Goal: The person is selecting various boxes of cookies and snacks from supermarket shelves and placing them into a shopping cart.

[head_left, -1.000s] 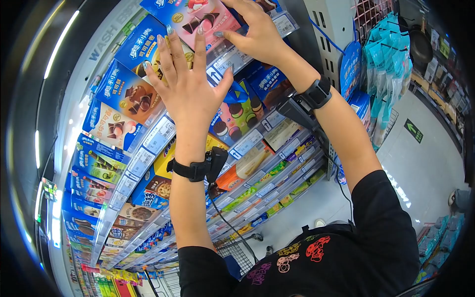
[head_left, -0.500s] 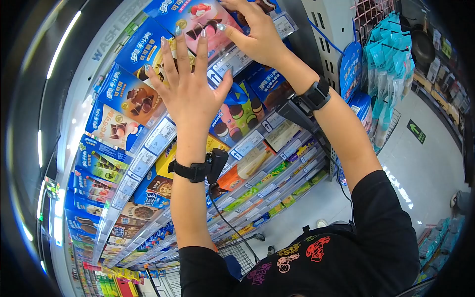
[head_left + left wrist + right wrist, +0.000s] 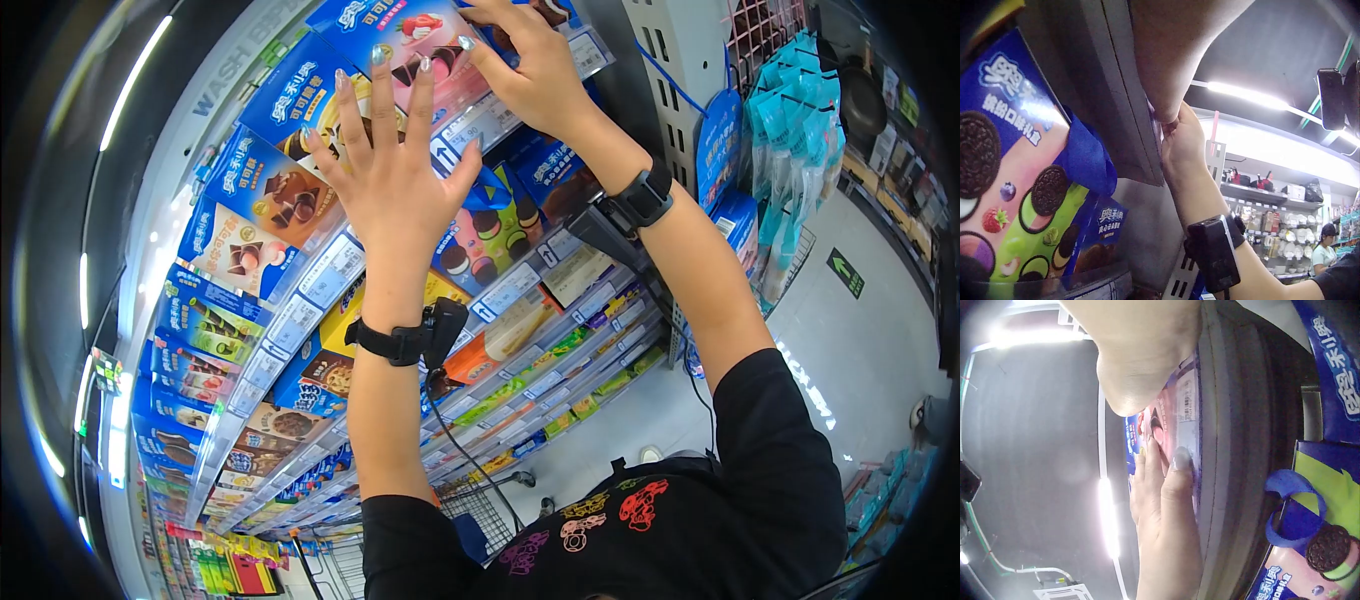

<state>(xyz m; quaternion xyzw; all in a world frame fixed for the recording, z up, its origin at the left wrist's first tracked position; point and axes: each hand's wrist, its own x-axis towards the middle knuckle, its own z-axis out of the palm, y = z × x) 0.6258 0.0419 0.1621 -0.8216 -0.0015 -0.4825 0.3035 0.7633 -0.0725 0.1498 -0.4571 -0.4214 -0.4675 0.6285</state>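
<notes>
With fingers spread, my left hand (image 3: pixel 395 190) touches the fronts of the biscuit boxes in the head view. Its fingertips overlap a blue box with a yellow picture (image 3: pixel 290 85) and a blue-and-pink box with a strawberry picture (image 3: pixel 415 28). My right hand (image 3: pixel 535 85) is at the right part of the pink box, thumb and fingers apart. In the right wrist view, the left fingertips lie along the pink box (image 3: pixel 1155 415) above its price strip. The left wrist view shows the right hand (image 3: pixel 1182 147) at the shelf edge, its fingers hidden.
More blue boxes, including a chocolate one (image 3: pixel 265 195), continue along the shelf to the left. A gift box with cookie pictures (image 3: pixel 1019 187) stands on the shelf below. A perforated upright (image 3: pixel 665 60) and hanging teal packets (image 3: pixel 795 130) are at right, a wire cart (image 3: pixel 490 515) below.
The head view has shifted slightly, moving the shelf right and down. My right thumb has slid up and to the right over the pink box; my left hand stays on the boxes.
</notes>
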